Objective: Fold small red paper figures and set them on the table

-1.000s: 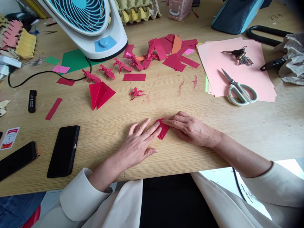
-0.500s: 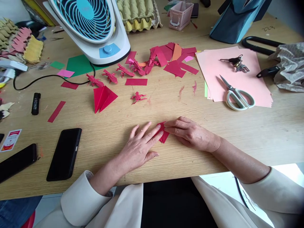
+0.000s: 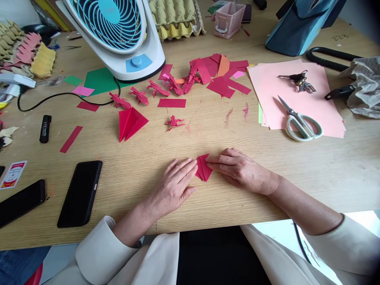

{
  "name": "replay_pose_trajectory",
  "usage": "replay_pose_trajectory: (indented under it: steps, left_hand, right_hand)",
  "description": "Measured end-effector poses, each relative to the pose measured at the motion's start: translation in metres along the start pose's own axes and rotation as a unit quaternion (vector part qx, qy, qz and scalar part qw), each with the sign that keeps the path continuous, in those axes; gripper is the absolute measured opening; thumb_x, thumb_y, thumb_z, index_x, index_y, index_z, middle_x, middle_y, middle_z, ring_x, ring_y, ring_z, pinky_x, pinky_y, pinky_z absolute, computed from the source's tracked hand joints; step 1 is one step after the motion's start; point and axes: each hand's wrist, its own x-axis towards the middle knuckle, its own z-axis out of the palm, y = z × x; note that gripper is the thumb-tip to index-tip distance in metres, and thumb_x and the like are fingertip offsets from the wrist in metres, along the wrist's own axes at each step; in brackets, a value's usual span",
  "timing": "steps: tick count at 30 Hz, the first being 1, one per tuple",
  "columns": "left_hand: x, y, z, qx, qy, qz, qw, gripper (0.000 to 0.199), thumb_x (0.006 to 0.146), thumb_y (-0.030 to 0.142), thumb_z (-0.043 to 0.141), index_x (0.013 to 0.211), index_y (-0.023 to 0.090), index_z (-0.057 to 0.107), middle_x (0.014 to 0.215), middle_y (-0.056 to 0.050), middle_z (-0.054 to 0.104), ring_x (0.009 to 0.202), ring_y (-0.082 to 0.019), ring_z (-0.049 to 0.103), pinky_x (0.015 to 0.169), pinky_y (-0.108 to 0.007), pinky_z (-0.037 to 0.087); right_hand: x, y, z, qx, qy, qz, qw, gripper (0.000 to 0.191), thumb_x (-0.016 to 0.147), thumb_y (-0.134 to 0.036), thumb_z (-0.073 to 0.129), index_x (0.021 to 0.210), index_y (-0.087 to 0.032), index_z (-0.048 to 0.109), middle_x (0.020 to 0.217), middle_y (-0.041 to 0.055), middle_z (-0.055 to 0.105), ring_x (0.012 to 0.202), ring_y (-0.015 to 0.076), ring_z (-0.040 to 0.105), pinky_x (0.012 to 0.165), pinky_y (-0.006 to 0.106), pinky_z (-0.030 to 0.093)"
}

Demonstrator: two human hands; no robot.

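A small piece of folded red paper (image 3: 203, 168) lies on the table, creased lengthwise and pointed at its near end. My left hand (image 3: 175, 183) rests flat on its left, fingers stretched out and fingertips at the paper's edge. From the other side my right hand (image 3: 245, 170) grips the right edge with closed fingers; its thumb is mostly hidden. Beyond them sits a small red origami figure (image 3: 174, 122). To its left stands a larger folded red paper shape (image 3: 130, 123), and several red origami figures (image 3: 158, 88) form a row behind.
Red paper strips (image 3: 225, 83) lie scattered farther back. A white fan (image 3: 118, 35) stands behind on the left. To the right, scissors (image 3: 303, 122) and keys (image 3: 299, 80) rest on pink sheets (image 3: 273, 95). A black phone (image 3: 80, 194) and a marker (image 3: 45, 128) are on the left.
My left hand has drawn back left from over the folded paper, its fingers closer together, so more of the paper shows. My right hand has stayed at the right edge.
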Motion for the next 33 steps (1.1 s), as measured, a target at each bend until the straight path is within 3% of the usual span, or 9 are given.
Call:
replay_pose_trajectory:
  steps: [16,28,33]
  left_hand:
    - [0.002,-0.002,-0.004,-0.002,-0.068,-0.002,0.998,0.061,0.103,0.045,0.036,0.152,0.008,0.036,0.159,-0.012,0.037,0.148,-0.029,0.03,0.12,-0.051,0.023]
    - [0.005,-0.003,-0.012,-0.014,-0.095,-0.009,0.995,0.053,0.1,0.024,0.045,0.151,0.014,0.035,0.16,-0.011,0.037,0.149,-0.027,0.03,0.12,-0.05,0.025]
    - [0.006,-0.004,-0.011,-0.015,-0.112,-0.014,0.993,0.058,0.098,0.023,0.05,0.153,0.014,0.032,0.161,-0.012,0.034,0.15,-0.027,0.027,0.12,-0.051,0.024]
  right_hand:
    - [0.0,-0.003,0.0,-0.007,-0.023,0.003,1.0,0.042,0.102,-0.017,0.042,0.141,-0.011,0.053,0.142,0.014,0.059,0.11,0.0259,0.053,0.091,0.042,0.046]
    - [0.001,-0.002,-0.001,-0.005,-0.016,0.0,1.0,0.042,0.101,-0.016,0.041,0.141,-0.012,0.053,0.136,0.0136,0.063,0.11,0.0263,0.054,0.09,0.041,0.045]
    - [0.001,-0.003,-0.004,-0.017,-0.027,-0.005,0.999,0.045,0.102,-0.019,0.042,0.146,-0.013,0.048,0.138,0.0138,0.061,0.112,0.0269,0.053,0.09,0.042,0.044]
